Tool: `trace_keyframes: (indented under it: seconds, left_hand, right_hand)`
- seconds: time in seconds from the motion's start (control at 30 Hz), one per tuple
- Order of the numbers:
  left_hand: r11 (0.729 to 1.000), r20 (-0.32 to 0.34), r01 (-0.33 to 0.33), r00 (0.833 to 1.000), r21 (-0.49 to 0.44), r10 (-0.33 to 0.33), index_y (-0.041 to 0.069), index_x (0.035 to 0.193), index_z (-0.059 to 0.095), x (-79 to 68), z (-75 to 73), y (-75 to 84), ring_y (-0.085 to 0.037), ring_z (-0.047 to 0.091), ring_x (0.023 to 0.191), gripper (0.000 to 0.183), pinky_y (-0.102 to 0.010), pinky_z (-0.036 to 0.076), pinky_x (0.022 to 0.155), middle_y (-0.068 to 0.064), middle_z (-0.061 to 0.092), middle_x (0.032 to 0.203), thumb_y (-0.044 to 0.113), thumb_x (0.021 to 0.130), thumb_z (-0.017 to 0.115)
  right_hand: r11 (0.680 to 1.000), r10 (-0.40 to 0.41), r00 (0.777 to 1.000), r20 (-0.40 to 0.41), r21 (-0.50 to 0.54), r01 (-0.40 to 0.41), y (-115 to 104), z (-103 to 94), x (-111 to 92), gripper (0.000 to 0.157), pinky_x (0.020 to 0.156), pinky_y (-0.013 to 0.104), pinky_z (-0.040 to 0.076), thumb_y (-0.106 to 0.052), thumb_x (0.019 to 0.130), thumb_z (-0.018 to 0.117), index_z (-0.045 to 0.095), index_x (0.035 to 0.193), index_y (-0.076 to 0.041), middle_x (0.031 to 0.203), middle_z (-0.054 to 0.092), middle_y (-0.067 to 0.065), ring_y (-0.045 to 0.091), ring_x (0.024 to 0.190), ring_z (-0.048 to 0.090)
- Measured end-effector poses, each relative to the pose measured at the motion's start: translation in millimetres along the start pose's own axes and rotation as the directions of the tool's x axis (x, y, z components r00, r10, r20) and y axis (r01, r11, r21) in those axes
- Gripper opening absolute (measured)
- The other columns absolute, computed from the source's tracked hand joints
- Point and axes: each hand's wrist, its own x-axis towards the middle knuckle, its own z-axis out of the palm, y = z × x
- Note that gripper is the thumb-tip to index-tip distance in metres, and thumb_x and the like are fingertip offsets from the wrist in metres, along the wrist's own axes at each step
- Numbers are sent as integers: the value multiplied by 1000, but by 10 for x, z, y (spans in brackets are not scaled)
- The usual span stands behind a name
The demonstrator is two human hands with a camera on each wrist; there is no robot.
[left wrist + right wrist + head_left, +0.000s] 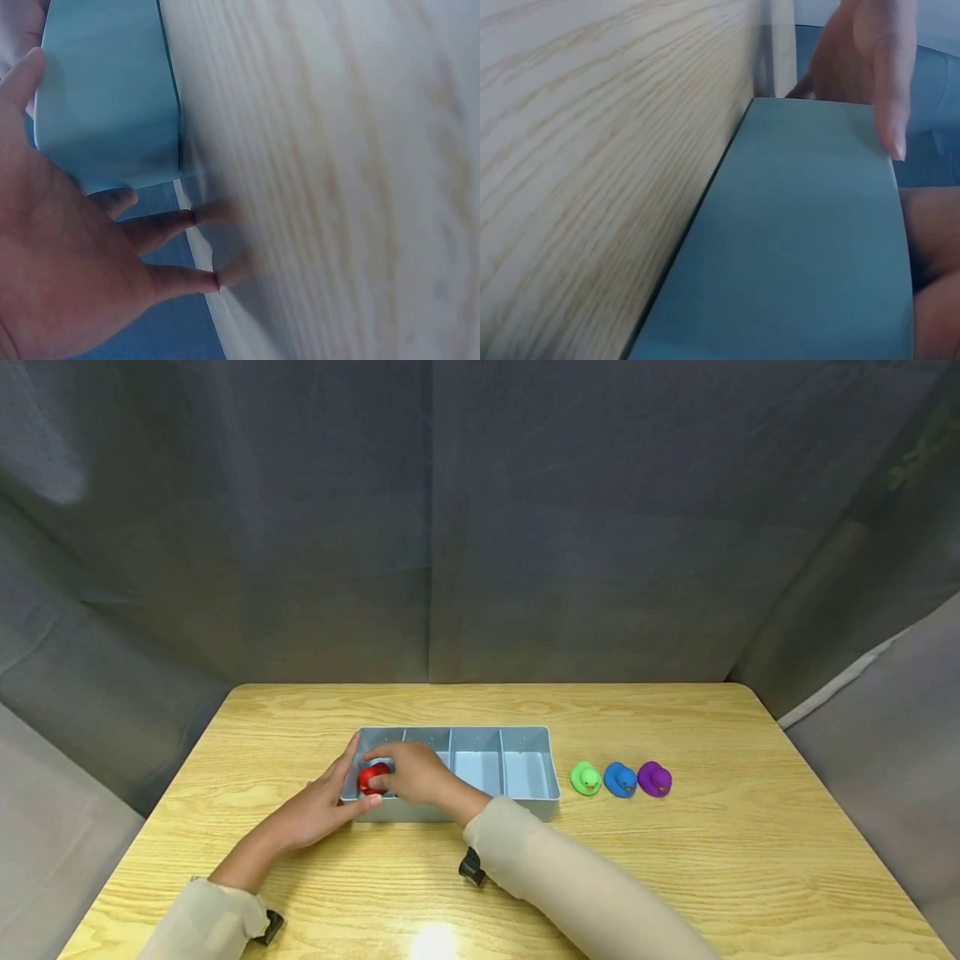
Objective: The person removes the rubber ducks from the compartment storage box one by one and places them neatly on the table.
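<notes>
A pale blue box (pixel 459 811) with a row of several compartments lies lengthwise on the table. My right hand (pixel 417 772) reaches across into its leftmost compartment and pinches a red toy duck (pixel 372 776) between thumb and fingers. Those fingers cover part of the duck. At the box's left end, my left hand (pixel 315 810) rests with fingers spread and straight, the thumb on the front rim. In the left wrist view the left hand (pixel 82 247) lies against the box's corner, some fingertips down at the tabletop. The right wrist view shows the box's front wall (pixel 795 225), with the right fingers mostly behind it.
Right of the box, three toy ducks sit in a row on the wooden table (pixel 720 860): a green duck (pixel 586 778), a blue duck (pixel 620 779) and a purple duck (pixel 655 779). Grey curtains (pixel 480 527) hang behind the table and at its sides.
</notes>
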Motion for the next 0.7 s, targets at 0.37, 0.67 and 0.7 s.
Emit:
trace_keyframes:
  seconds: [0.37, 0.67, 0.7]
  left_hand:
    - [1000, -3, -1, 1000, 4, 1, 31, 164, -16, 0, 7, 8, -48, 23, 152, 102, -84, 4, 109, -12, 3, 173, 62, 99, 56]
    - [1000, -2, 0, 1000, -1, 0, 35, 163, -18, 11, 12, -7, -48, 23, 152, 102, -84, 4, 110, -11, 1, 173, 62, 99, 57]
    - [1000, -2, 0, 1000, -1, 0, 35, 163, -18, 12, 12, -9, -48, 24, 151, 102, -84, 4, 110, -11, 0, 173, 62, 99, 57]
  right_hand:
    - [995, -15, 1000, -15, -99, 13, -2, 41, 2, 36, 113, 44, 38, -29, 96, 74, 73, 132, -25, 117, 76, -8, 10, 106, 66]
    - [995, 2, 997, -81, -100, -11, 1, 84, -18, 27, 96, 35, 48, -22, 92, 80, 79, 119, -23, 101, 76, -11, 7, 90, 62]
    - [995, 6, 996, -85, -98, -15, 7, 90, -16, 26, 92, 34, 48, -22, 92, 81, 80, 118, -23, 100, 75, -11, 7, 89, 61]
